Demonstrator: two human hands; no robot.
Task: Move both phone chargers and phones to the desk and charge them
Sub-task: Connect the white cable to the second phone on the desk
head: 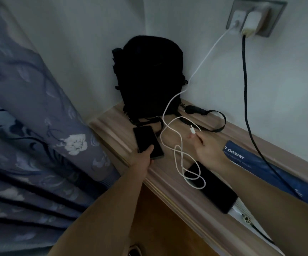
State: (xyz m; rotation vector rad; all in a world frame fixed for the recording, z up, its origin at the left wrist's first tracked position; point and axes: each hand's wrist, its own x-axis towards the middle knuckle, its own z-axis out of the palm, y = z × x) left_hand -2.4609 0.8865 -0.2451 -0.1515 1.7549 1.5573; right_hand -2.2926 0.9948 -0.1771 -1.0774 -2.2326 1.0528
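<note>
**Dim corner: wooden bench below a wall socket**

The left hand (143, 158) has its fingers grasping a black slab phone (146, 140) over the pale wooden bench (118, 133). The right hand (208, 150) has its fingers pinching the plug end of a white charging cable (208, 58). A second black phone (214, 191) lies flat on the bench under the cable's loops. A black fabric backpack (147, 74) stands in the white-walled corner. A blue patterned curtain (29, 117) hangs on the left. Two white chargers (249, 22) sit in the grey wall socket (275, 15).

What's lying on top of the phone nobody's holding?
A loop of the white cable lies on the phone, at its far end. The rest of its screen is bare. Something white pokes out from under its near end; I can't tell what.
</note>
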